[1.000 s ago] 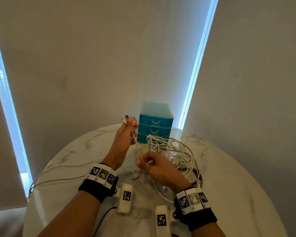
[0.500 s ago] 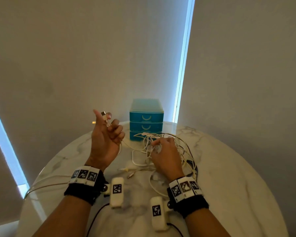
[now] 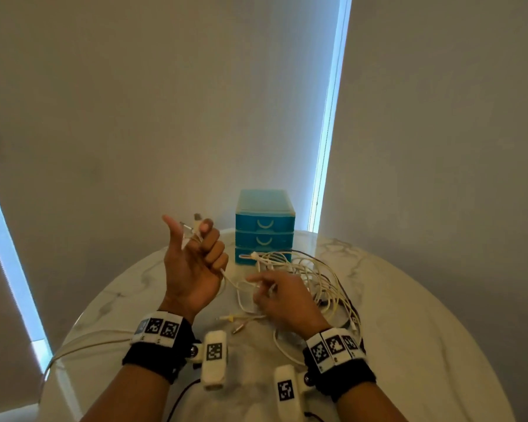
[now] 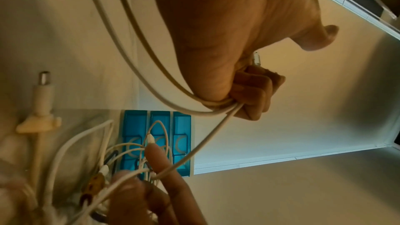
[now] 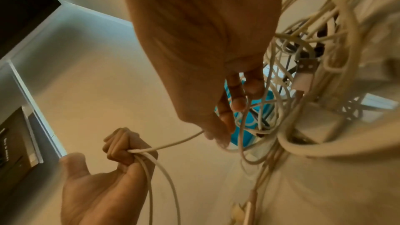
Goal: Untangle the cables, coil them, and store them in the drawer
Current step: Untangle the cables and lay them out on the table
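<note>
- Head view: left hand [image 3: 192, 269] raised palm-up at 10 o'clock of the tangle [image 3: 305, 278], fingers [image 3: 214, 254] curled round a white cable [image 3: 226, 275], plug ends poking out above the fist.
- Right hand [image 3: 284, 303] low over the worktop [image 3: 409, 330], fingertips pinching the same cable where it leaves the tangle.
- Tangle lying on the worktop at 6 o'clock of the drawers [image 3: 264, 226], touching the lowest one; all three drawers closed.
- Light, limp, smooth-skinned cable by the look of it; likely to slip through a loose pinch and to snag on neighbouring loops.
- Best held close behind a plug or at a free stretch, drawn out gently, never yanked at the connector.
</note>
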A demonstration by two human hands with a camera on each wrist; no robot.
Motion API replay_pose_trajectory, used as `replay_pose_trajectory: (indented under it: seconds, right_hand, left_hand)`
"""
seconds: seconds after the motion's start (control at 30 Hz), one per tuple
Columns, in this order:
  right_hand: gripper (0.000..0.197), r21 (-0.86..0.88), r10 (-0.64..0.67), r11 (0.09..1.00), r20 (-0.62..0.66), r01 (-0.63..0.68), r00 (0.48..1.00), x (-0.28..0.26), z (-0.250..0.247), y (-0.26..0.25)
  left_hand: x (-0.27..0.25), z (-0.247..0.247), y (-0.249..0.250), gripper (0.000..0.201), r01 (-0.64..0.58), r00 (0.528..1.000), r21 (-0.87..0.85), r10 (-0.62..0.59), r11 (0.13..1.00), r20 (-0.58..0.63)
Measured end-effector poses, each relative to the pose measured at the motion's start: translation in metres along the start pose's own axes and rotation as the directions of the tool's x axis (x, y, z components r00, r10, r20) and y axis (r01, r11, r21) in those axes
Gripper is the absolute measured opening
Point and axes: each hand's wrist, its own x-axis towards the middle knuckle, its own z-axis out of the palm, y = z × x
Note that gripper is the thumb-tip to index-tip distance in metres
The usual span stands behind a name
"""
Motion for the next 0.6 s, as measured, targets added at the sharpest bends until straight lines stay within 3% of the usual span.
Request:
replay_pose_trajectory:
  seconds: [0.1, 0.17, 0.23, 0.3, 0.37, 0.47, 0.6]
  right_hand:
    - [0.017, -0.124, -0.065, 0.991, -0.197, 0.041, 0.978, 0.018, -0.020, -0.011]
    - [0.010, -0.222, -0.215, 0.965, -0.357, 0.142, 0.909, 0.035, -0.045, -0.026]
    - [0.009, -0.373, -0.369, 0.899, -0.369, 0.228, 0.853, 0.049, -0.067, -0.043]
    - [0.010, -0.530, -0.461, 0.808, -0.293, 0.259, 0.838, 0.059, -0.078, -0.049]
    - [0.012, -0.605, -0.467, 0.744, -0.164, 0.285, 0.869, 0.066, -0.081, -0.045]
    - [0.010, -0.565, -0.328, 0.763, 0.079, 0.313, 0.941, 0.075, -0.092, -0.045]
    - [0.012, -0.497, -0.287, 0.793, 0.207, 0.353, 0.935, 0.091, -0.118, -0.060]
  left_hand:
    - [0.000, -0.005, -0.002, 0.059, -0.021, 0.994, -0.013, 0.020, 1.000, -0.107]
    - [0.002, -0.011, -0.002, 0.059, -0.039, 0.983, -0.027, 0.033, 0.999, -0.180]
    - [0.005, -0.016, 0.000, 0.057, -0.059, 0.974, -0.043, 0.048, 0.997, -0.220]
    - [0.006, -0.018, 0.002, 0.057, -0.068, 0.974, -0.041, 0.058, 0.997, -0.219]
    - [0.007, -0.019, 0.003, 0.056, -0.078, 0.976, -0.039, 0.068, 0.996, -0.206]
    - [0.006, -0.023, 0.008, 0.057, -0.099, 0.973, -0.046, 0.087, 0.994, -0.213]
    - [0.005, -0.028, 0.010, 0.055, -0.119, 0.959, -0.032, 0.107, 0.992, -0.261]
